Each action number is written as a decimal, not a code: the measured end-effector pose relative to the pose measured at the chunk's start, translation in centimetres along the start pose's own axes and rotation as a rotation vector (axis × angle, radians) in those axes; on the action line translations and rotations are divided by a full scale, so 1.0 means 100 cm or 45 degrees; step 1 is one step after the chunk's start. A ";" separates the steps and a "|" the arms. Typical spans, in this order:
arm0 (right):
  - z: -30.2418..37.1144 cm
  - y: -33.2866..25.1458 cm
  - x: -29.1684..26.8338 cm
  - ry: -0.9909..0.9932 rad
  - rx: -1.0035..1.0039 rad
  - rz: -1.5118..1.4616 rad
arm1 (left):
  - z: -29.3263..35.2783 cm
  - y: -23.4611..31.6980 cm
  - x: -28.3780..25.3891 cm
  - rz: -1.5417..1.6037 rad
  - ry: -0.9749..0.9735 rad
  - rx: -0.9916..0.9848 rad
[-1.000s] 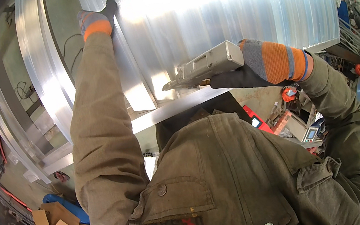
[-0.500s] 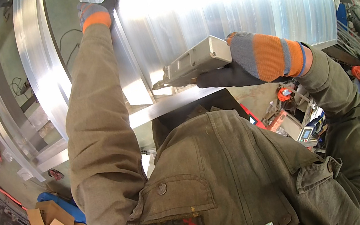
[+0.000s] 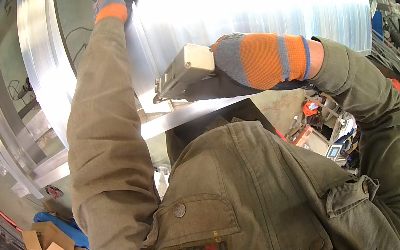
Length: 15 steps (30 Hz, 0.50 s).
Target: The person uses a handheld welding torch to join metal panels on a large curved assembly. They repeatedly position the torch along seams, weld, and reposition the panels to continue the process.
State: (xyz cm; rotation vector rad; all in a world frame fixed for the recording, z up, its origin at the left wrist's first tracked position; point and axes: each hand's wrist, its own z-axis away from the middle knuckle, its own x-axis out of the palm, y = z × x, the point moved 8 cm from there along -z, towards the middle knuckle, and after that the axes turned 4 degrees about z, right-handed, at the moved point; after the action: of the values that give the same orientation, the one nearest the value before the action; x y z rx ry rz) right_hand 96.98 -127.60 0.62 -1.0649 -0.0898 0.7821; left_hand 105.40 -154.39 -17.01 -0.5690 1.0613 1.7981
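My right hand (image 3: 259,60), in an orange and grey glove with dark fingers, is closed around a grey metal hand tool (image 3: 190,63). The tool has a boxy body with a screwed end plate, and its narrow end points left, over the near end of long shiny metal profiles (image 3: 247,26). Its exact kind cannot be made out. At the far edge, my left hand (image 3: 112,5) grips the leftmost profile (image 3: 138,46) of the pack, its dark thumb lying on the top side. The fingers of that hand are partly hidden. Strong glare washes out the middle of the profiles.
A pale metal rail (image 3: 185,117) crosses just in front of my body. More curved-looking metal lengths (image 3: 42,50) lie to the left. An open cardboard box (image 3: 54,247) sits at lower left. Cluttered tools and a small device with a screen (image 3: 334,151) stand at right.
My right hand has carried the tool leftward, toward the left edge of the profile pack. My left hand has shifted a little farther away and to the right, together with the leftmost profile.
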 end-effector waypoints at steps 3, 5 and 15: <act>-0.012 0.002 0.006 0.000 -0.037 0.000 | -0.004 -0.001 0.001 -0.009 -0.020 0.008; -0.018 -0.001 0.006 0.010 -0.051 -0.041 | -0.006 -0.002 0.003 -0.013 -0.031 0.009; -0.023 -0.017 -0.001 -0.107 0.151 0.092 | -0.013 -0.004 0.007 0.004 -0.008 0.052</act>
State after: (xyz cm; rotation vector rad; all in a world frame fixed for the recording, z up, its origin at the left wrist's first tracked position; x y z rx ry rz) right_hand 98.76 -129.82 0.90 -0.9269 -0.0761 0.8868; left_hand 105.38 -155.04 -18.42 -0.5367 1.0925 1.7759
